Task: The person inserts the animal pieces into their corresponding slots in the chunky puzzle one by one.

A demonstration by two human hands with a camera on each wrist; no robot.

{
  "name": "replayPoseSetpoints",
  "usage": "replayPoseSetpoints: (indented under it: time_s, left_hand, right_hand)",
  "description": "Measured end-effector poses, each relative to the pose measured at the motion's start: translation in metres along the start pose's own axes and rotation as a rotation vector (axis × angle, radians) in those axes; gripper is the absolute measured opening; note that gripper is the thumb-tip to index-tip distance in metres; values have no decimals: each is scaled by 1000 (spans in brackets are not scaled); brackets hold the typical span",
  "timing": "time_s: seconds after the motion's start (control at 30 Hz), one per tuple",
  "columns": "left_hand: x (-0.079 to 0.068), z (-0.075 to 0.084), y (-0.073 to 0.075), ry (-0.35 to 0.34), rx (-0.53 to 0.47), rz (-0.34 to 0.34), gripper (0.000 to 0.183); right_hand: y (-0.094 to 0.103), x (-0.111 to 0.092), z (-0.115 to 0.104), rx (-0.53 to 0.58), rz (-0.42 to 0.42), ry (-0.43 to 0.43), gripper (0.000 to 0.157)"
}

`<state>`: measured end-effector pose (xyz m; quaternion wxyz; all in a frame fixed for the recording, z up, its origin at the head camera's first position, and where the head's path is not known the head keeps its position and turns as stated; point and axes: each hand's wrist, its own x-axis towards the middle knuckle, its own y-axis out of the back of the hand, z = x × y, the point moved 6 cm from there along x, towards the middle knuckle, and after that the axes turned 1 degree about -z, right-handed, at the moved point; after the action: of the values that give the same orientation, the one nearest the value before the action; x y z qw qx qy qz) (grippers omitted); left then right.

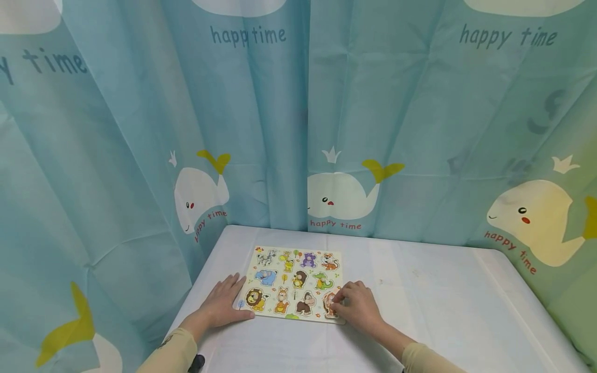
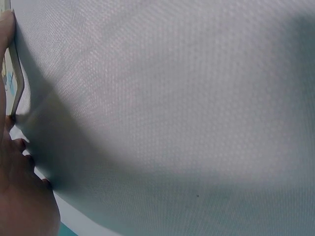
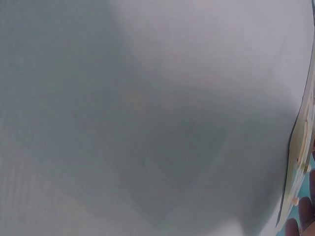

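Note:
An animal peg puzzle board [image 1: 275,256] lies flat on the white-covered table. My left hand [image 1: 223,305] rests at its lower left corner, fingers extended along the left side and thumb at the front edge. In the left wrist view, the thumb [image 2: 6,29] touches the board's edge. At the lower right corner, my right hand [image 1: 359,306] pinches a monkey puzzle piece [image 1: 329,304], partly covered by the fingers. That piece sits slightly askew over its outline. Only a few fingertips [image 3: 306,209] of this hand show at the right wrist view's edge, beside the board [image 3: 295,172].
Other animal pieces, such as a lion [image 1: 255,299], a gorilla [image 1: 306,304] and a crocodile [image 1: 323,281], sit in the board. The table [image 1: 443,295] extends to the right. Blue curtains [image 1: 261,103] with whale prints hang behind and beside it.

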<state>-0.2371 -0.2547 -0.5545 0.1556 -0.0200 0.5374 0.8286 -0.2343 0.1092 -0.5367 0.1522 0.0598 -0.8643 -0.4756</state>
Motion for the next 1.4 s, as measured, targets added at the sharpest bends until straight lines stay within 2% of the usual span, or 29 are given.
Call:
replayPoseSetpoints:
  time_s: [0.4, 1.4]
  left_hand:
    - [-2, 3, 2, -28, -14, 16, 113]
    - [-3, 3, 2, -13, 6, 13, 115]
  right_hand:
    - [-5, -3, -4, -15, 3, 37, 21]
    - [-5, 3, -9, -61, -6, 23, 19]
